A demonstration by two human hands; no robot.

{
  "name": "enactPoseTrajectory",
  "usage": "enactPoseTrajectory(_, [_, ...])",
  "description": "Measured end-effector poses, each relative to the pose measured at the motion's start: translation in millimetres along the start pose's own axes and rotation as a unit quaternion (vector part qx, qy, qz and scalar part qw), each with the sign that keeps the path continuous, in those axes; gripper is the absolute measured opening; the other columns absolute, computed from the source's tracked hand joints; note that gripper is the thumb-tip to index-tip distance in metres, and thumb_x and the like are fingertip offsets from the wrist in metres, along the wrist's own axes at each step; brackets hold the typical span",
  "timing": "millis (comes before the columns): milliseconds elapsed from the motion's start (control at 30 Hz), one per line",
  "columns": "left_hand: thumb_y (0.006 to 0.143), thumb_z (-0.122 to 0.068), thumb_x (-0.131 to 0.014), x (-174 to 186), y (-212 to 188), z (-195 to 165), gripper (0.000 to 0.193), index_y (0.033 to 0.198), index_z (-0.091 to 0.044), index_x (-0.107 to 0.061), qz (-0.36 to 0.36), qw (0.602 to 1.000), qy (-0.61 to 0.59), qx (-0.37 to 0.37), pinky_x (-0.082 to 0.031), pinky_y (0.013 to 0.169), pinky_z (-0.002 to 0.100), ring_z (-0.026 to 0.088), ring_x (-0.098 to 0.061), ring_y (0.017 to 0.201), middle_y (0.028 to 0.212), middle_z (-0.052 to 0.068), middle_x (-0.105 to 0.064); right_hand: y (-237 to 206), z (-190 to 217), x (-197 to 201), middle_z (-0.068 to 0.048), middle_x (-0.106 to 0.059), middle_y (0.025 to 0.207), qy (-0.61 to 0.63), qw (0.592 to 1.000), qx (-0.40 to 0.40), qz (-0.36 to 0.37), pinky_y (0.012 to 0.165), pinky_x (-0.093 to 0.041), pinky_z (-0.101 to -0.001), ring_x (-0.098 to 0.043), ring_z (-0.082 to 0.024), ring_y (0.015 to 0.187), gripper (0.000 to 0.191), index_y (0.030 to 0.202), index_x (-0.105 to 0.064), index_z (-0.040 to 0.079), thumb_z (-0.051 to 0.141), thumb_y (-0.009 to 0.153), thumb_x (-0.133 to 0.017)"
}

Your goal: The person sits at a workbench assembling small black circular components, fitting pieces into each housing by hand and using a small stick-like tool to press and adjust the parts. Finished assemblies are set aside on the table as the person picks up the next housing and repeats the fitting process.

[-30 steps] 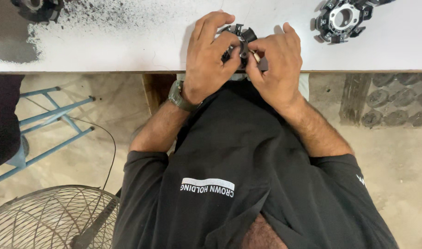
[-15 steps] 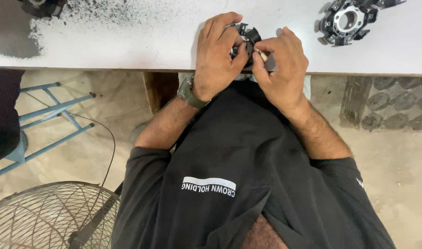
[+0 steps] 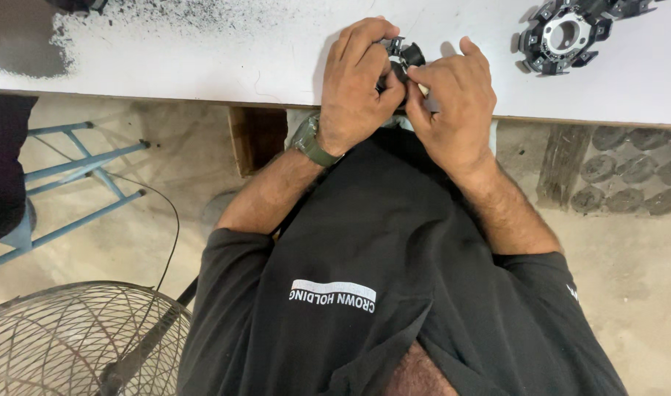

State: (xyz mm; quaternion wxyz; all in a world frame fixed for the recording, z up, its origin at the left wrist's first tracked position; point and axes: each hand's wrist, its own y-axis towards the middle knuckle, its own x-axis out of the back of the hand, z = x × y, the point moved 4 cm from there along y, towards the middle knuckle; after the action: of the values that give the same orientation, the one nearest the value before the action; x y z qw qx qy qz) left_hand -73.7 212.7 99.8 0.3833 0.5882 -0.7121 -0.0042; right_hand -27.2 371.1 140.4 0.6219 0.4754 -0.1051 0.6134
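Black round part [image 3: 405,55] at the near edge of white table [image 3: 203,66], about 12 o'clock in view, mostly hidden. Left hand [image 3: 357,84] curled tight over it from 9 o'clock, fingers closed on it. Right hand [image 3: 453,99] pinching it from 3 o'clock. Second black ring part [image 3: 563,37] lying well apart at 2 o'clock. Wire fan guard [image 3: 64,345] at 8 o'clock, on floor.

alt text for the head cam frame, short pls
Both hands, left hand and right hand, grip a small black round part at the edge of a white table. A similar black ring part lies further right; a fan grille stands on the floor.
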Motion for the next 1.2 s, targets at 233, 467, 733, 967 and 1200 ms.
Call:
enactPoseTrajectory(233, [0.089,-0.009,-0.079,16.4,10.9,-4.3,0.024,0.107,-0.002,-0.064,-0.013,1.000,-0.023,0.003,-0.049,0.107,0.045,0.033,-0.053,0.130,0.142,0.011,-0.052,-4.1,-0.9,2.5,-0.010,-0.066,0.101,0.023,0.999,-0.006,-0.048,0.118,-0.045,-0.0550,-0.065,-0.031,0.096,0.023,0.111,-0.062,0.004,-0.005,0.094,-0.075])
enactPoseTrajectory(467, [0.095,-0.010,-0.081,21.9,31.9,-1.7,0.017,0.107,-0.008,-0.068,0.092,0.996,-0.007,-0.020,-0.052,0.103,0.042,0.028,-0.058,0.124,0.142,0.005,-0.056,-7.8,-8.1,-3.1,-0.011,-0.063,0.096,0.045,0.995,-0.057,-0.061,0.117,-0.048,-0.0551,-0.062,-0.034,0.091,0.023,0.111,-0.061,0.003,-0.007,0.094,-0.073])
enactPoseTrajectory(733, [0.094,-0.006,-0.077,40.5,29.0,-2.8,0.016,0.106,-0.007,-0.067,0.113,0.988,0.069,-0.079,-0.052,0.103,0.044,0.029,-0.056,0.130,0.141,0.005,-0.056,-3.7,-7.7,-3.6,-0.011,-0.063,0.096,0.037,0.996,-0.046,-0.065,0.111,-0.049,-0.0549,-0.061,-0.037,0.095,0.023,0.110,-0.061,0.003,-0.005,0.093,-0.075])
enactPoseTrajectory(967, [0.096,-0.007,-0.072,37.4,25.0,-8.8,0.017,0.113,-0.006,-0.068,0.157,0.982,0.068,-0.075,-0.055,0.096,0.042,0.028,-0.064,0.116,0.134,0.006,-0.062,0.5,-11.3,-7.7,-0.010,-0.063,0.099,0.035,0.996,-0.046,-0.061,0.112,-0.048,-0.0537,-0.061,-0.036,0.098,0.024,0.109,-0.061,0.004,-0.005,0.093,-0.076])
enactPoseTrajectory(1200, [0.100,-0.007,-0.069,39.7,25.0,-5.9,0.012,0.111,-0.005,-0.070,0.117,0.993,0.021,-0.003,-0.058,0.084,0.039,0.028,-0.071,0.100,0.122,0.006,-0.067,-6.8,-3.5,-13.3,-0.012,-0.066,0.109,0.054,0.996,0.006,-0.070,0.116,-0.041,-0.0588,-0.063,-0.033,0.113,0.027,0.110,-0.063,0.005,-0.004,0.089,-0.078])
